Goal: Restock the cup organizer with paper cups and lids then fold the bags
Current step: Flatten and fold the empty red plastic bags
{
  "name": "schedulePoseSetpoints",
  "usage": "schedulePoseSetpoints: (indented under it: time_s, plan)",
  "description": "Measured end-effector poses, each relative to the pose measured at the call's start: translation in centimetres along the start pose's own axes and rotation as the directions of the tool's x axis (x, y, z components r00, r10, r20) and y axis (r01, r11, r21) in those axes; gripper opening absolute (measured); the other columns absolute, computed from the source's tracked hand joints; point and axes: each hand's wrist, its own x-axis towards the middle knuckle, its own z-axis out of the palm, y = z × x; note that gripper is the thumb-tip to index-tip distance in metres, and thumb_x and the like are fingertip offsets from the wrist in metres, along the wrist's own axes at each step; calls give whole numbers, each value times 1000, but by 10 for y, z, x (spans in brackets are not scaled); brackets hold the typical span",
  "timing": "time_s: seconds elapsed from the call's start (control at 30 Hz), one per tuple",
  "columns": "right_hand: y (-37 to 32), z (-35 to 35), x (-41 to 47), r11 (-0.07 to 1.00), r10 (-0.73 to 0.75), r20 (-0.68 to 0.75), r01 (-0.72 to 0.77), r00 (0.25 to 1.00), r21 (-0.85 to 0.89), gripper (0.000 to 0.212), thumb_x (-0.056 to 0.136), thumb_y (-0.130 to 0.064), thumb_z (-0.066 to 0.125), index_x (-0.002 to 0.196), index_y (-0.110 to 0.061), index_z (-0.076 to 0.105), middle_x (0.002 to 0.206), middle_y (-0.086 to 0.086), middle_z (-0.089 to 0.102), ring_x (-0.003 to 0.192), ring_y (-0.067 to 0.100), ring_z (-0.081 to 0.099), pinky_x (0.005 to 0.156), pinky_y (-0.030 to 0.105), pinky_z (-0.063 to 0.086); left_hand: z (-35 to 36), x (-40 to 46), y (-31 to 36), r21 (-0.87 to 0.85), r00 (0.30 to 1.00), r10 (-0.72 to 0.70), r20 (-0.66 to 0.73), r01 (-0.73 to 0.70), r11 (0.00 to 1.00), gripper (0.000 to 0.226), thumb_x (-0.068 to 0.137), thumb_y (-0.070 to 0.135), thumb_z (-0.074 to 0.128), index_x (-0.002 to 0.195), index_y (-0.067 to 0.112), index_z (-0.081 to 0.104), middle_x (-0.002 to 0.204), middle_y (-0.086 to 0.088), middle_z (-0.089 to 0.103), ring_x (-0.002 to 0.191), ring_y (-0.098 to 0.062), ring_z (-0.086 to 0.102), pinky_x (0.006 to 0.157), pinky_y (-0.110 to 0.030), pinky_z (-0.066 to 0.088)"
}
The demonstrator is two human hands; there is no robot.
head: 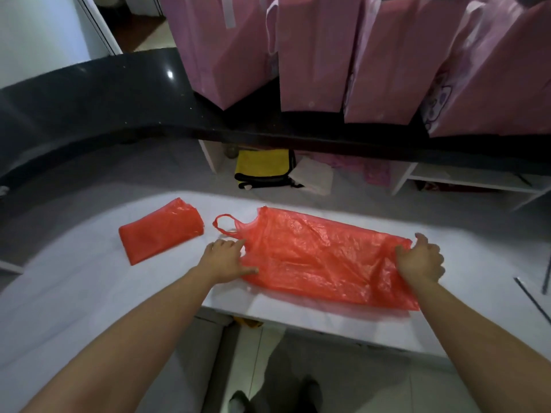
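Folded red plastic bag (161, 231) lies at the left of the white counter (89, 293), set aside as a neat flat packet, which suggests one bag is already done. Just to its right, the second red plastic bag (322, 257) is spread out flat and lengthwise across the counter, its looped handle (223, 223) pointing toward the folded one; laying it flat this way probably serves to press out air and line up the edges before folding.

The left hand (226, 260) rests at the bag's handle end with fingers straight and spread, pinning the plastic down without gripping it. The right hand (420, 260) is at the bottom end, fingers curled and pinching the edge, likely to pull the bag taut or start lifting it over for the first fold.

Behind, on the dark upper counter (119, 99), stand pink paper gift bags (313, 55); the rightmost carries a cartoon print, but no writing can be read. A yellow cloth (262, 165) lies beneath. No cup organizer, cups or lids are visible.
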Motion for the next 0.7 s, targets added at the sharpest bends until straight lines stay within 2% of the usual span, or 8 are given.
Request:
schedulePoseSetpoints:
  time_s: [0.1,0.17,0.2,0.27,0.33,0.4,0.6,0.7]
  plan:
    - [-14,9,-7,960,-273,-90,266,958,-82,50,94,-30,61,140,-12,52,141,22,49,128,44,45,104,54,37,1,-2,9,35,991,-29,134,25,999,87,75,78,60,147,34,41,129,5,65,124,-24,57,112,-50,35]
    - [-30,16,-20,879,-472,-18,469,881,-90,43,95,-36,57,130,-13,62,139,18,55,128,38,48,107,52,39,3,-3,14,19,986,-26,167,23,1000,49,83,57,63,125,32,62,115,6,71,106,-21,65,99,-43,48]
    - [-39,19,-30,809,-580,34,580,814,-94,44,95,-42,52,125,-14,66,136,15,59,126,35,51,108,51,40,4,-4,16,-25,986,-9,167,13,1000,26,84,48,62,104,32,69,102,6,72,95,-19,66,90,-39,53]
    - [-59,28,-60,615,-770,145,783,621,-89,52,93,-54,46,125,-18,66,132,8,61,123,30,55,106,50,42,-5,-4,17,-86,988,21,156,-8,996,15,83,41,57,76,30,64,83,7,68,81,-18,64,78,-38,56]
    - [-81,39,-94,406,-870,251,906,423,-118,58,91,-62,45,132,-23,59,136,4,59,125,28,54,107,52,43,-22,2,16,-130,993,68,94,-56,990,18,80,41,58,68,28,59,77,7,64,76,-18,62,73,-38,56]
    - [-99,56,-121,298,-879,335,940,338,-168,67,86,-69,45,137,-26,53,139,3,56,127,27,53,107,51,43,-40,5,17,-163,991,129,39,-121,979,21,81,38,62,68,21,59,73,3,61,73,-19,59,68,-38,54]
    - [-143,89,-153,420,-786,369,866,496,-269,77,73,-63,71,135,-19,55,130,4,60,118,29,58,94,48,51,-70,10,8,-334,969,240,-57,-245,910,28,90,29,65,66,21,53,66,3,54,68,-15,53,62,-33,40]
    - [-158,93,-153,490,-758,355,837,547,-244,73,61,-37,88,127,-16,63,122,5,66,109,30,65,84,48,57,-79,19,-1,-539,968,236,-87,-245,806,29,90,41,64,77,15,66,70,-2,63,67,-13,57,66,-35,46]
